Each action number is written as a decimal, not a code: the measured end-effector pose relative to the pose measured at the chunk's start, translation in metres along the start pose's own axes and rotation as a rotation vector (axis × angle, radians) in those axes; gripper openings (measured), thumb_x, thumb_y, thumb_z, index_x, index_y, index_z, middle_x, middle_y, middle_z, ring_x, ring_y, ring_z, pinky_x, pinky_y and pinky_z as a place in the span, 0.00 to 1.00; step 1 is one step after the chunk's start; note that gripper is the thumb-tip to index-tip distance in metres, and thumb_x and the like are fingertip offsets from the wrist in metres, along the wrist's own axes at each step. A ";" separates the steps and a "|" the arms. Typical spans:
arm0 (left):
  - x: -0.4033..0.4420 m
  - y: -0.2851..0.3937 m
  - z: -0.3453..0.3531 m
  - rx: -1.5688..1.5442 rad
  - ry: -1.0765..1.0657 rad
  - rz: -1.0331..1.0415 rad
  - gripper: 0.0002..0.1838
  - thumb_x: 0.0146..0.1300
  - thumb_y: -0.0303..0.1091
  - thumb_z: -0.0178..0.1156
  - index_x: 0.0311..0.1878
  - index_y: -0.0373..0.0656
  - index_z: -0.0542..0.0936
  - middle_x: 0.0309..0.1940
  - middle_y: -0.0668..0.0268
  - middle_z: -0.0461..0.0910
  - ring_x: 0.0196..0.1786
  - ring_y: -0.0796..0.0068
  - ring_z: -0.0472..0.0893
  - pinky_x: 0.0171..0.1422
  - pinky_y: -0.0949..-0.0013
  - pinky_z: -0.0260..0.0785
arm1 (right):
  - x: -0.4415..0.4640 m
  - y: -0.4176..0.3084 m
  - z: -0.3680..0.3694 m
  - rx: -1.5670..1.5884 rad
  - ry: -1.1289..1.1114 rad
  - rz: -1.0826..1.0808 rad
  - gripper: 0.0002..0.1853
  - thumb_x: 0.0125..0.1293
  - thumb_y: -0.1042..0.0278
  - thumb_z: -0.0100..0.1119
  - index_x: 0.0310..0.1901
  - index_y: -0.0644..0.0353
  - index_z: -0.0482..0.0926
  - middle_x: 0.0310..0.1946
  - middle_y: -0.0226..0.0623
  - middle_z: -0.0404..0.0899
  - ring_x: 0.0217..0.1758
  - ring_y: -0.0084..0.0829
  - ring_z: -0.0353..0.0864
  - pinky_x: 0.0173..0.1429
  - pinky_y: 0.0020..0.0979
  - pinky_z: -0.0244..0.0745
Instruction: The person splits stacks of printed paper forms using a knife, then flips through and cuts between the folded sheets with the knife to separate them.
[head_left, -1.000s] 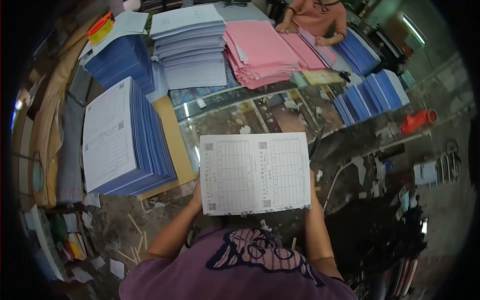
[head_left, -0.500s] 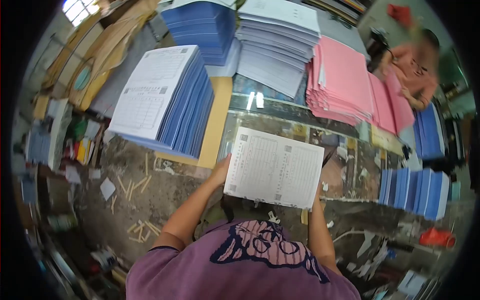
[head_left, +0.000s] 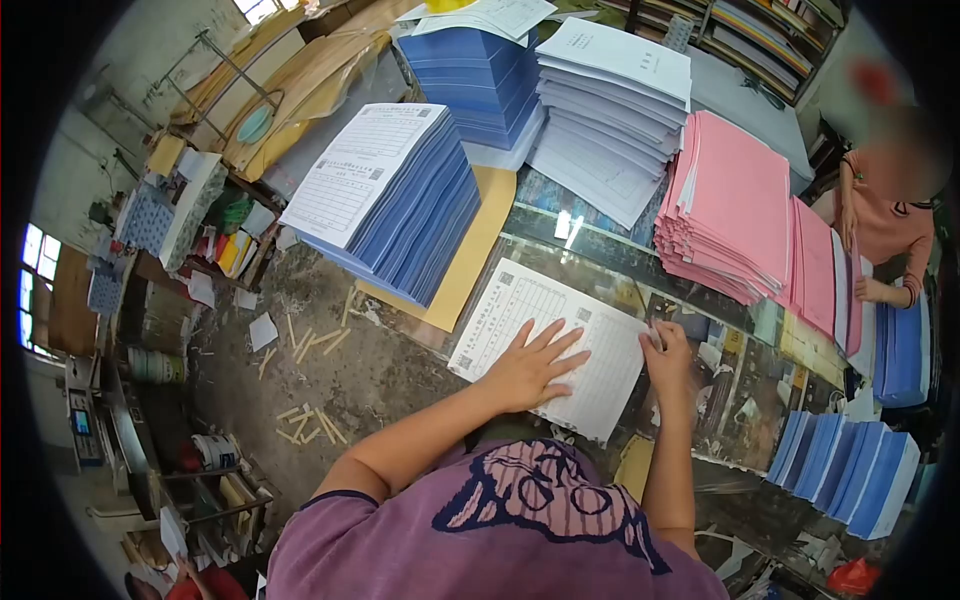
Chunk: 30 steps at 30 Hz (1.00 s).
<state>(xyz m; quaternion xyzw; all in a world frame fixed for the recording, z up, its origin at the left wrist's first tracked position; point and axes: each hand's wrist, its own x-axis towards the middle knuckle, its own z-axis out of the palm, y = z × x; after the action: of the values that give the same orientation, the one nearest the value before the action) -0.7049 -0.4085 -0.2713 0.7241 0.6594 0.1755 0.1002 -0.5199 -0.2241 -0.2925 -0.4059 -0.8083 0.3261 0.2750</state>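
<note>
A white printed form (head_left: 490,325) with table grids and square codes lies on the glass-topped table in front of me. How many sheets it has I cannot tell. My left hand (head_left: 530,370) rests flat across its middle, fingers spread. At the form's right edge my right hand (head_left: 668,358) has its fingers bent, with thumb and index finger pinching the upper corner. Up and to the left, a tall blue-edged stack of similar forms (head_left: 365,185) stands on brown cardboard (head_left: 490,215).
Behind are another blue stack (head_left: 465,85), a white paper stack (head_left: 610,110) and a pink paper stack (head_left: 725,190). Blue-edged booklets (head_left: 845,465) stand at the right. A person (head_left: 885,235) handles pink paper there. Thin strips (head_left: 310,345) litter the floor at left.
The form has gone from being held up between both hands to lying on the table. My left hand has moved from its left edge onto its middle. The view has shifted.
</note>
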 end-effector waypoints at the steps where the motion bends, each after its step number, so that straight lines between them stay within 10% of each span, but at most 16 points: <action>1: -0.002 -0.005 0.003 -0.004 -0.016 -0.016 0.28 0.65 0.50 0.45 0.66 0.50 0.63 0.71 0.66 0.49 0.74 0.63 0.44 0.72 0.45 0.36 | 0.000 0.001 0.006 -0.079 -0.020 -0.001 0.14 0.53 0.70 0.61 0.42 0.65 0.79 0.39 0.37 0.74 0.39 0.33 0.74 0.43 0.29 0.70; 9: 0.031 -0.027 0.040 -0.180 -0.060 -0.076 0.28 0.63 0.46 0.50 0.65 0.47 0.65 0.69 0.62 0.56 0.73 0.62 0.49 0.73 0.49 0.39 | 0.003 0.036 0.015 -0.116 0.163 -0.095 0.09 0.51 0.74 0.61 0.36 0.64 0.78 0.40 0.36 0.74 0.38 0.37 0.75 0.42 0.30 0.70; 17: 0.086 -0.053 0.007 -0.013 0.331 0.052 0.16 0.56 0.34 0.58 0.48 0.43 0.77 0.53 0.59 0.74 0.63 0.60 0.68 0.68 0.52 0.53 | 0.001 0.005 0.015 -0.016 0.178 -0.211 0.09 0.51 0.78 0.60 0.36 0.64 0.79 0.34 0.35 0.78 0.32 0.36 0.75 0.39 0.29 0.70; 21: 0.075 -0.045 -0.025 0.117 -0.125 -0.150 0.13 0.54 0.34 0.60 0.43 0.44 0.78 0.43 0.64 0.78 0.52 0.65 0.76 0.65 0.53 0.58 | -0.016 -0.010 -0.012 0.168 -0.138 -0.211 0.10 0.48 0.79 0.61 0.35 0.64 0.81 0.28 0.34 0.79 0.27 0.31 0.74 0.35 0.28 0.68; 27: 0.025 -0.009 -0.050 0.034 0.552 0.057 0.11 0.48 0.30 0.65 0.36 0.42 0.77 0.30 0.67 0.78 0.35 0.69 0.77 0.54 0.61 0.67 | -0.017 -0.011 -0.025 0.393 -0.236 -0.138 0.10 0.45 0.85 0.57 0.31 0.64 0.81 0.24 0.30 0.78 0.24 0.22 0.70 0.31 0.23 0.65; 30: -0.009 -0.012 -0.073 -0.290 0.687 -0.202 0.09 0.47 0.27 0.66 0.29 0.43 0.75 0.23 0.68 0.74 0.30 0.72 0.75 0.45 0.69 0.68 | -0.019 -0.015 -0.014 0.358 -0.224 -0.168 0.12 0.44 0.87 0.56 0.32 0.64 0.81 0.24 0.30 0.78 0.24 0.22 0.69 0.30 0.22 0.63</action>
<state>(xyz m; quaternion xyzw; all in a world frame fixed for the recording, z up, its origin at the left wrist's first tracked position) -0.7443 -0.4219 -0.2101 0.5329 0.6908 0.4887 -0.0084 -0.5080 -0.2425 -0.2756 -0.2433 -0.7939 0.4834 0.2772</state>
